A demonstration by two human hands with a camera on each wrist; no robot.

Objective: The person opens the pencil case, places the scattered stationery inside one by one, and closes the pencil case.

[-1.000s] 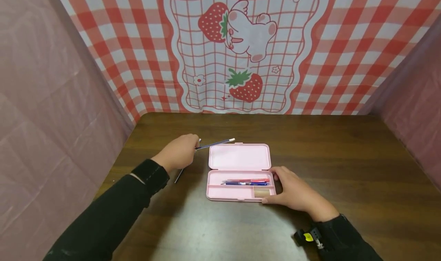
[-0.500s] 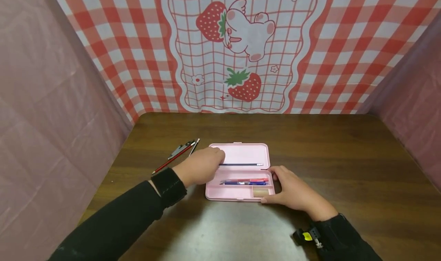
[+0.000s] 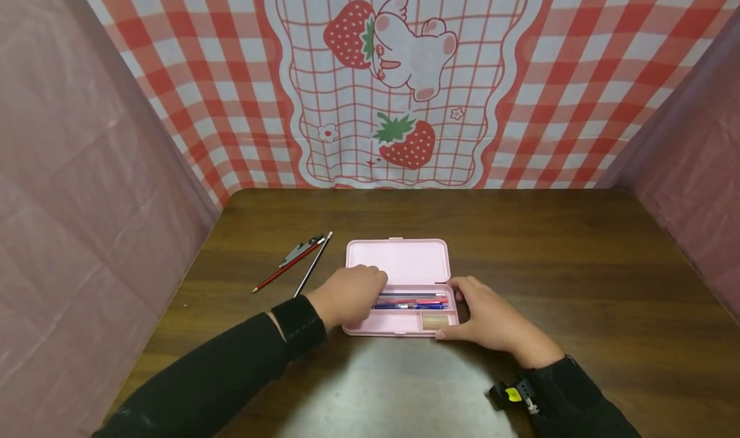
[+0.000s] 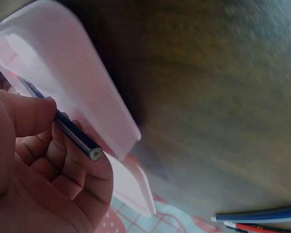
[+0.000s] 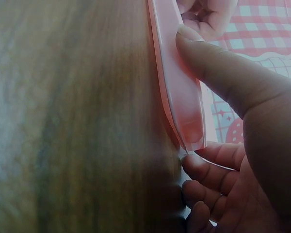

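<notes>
Ideally, the left hand [image 3: 349,293], pinching the dark pencil [image 4: 76,134] in the far compartment [image 3: 416,290] of the pink pencil case [image 3: 396,324], should settle it parallel to the pens [image 3: 410,306] while the right hand [image 3: 491,319] clasps the right end steady.

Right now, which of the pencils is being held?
The dark pencil pinched in the left hand, at the open pink case. The red pencil and a third pencil lie loose on the table.
</notes>
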